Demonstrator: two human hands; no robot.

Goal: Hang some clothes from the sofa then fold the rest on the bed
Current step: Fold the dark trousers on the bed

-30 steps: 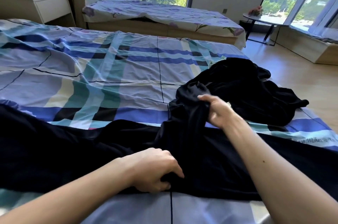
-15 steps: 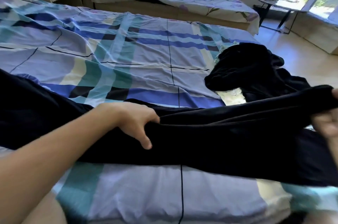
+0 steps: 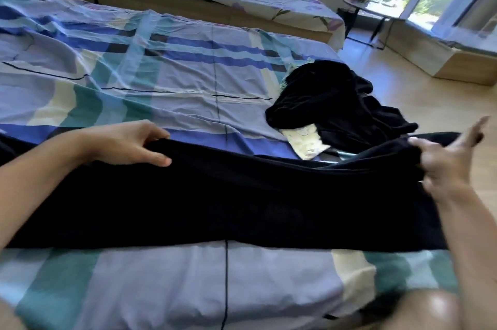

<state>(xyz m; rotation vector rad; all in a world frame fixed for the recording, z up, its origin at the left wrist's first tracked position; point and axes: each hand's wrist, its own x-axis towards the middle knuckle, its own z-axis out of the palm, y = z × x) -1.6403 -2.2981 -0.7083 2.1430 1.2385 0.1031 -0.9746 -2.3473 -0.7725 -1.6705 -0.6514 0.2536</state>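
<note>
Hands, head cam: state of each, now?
Left hand: closed, gripping the black garment at its far edge.
Right hand: closed, pinching the same garment's end.

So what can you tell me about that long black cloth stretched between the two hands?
The black garment is plain, soft-looking fabric with no visible pattern. It is pulled into a long band across the near part of the plaid bed, with its lower edge on the cover. The left hand grips its upper edge; the right hand bunches its right end near the bed's side. What kind of clothing it is cannot be told.
</note>
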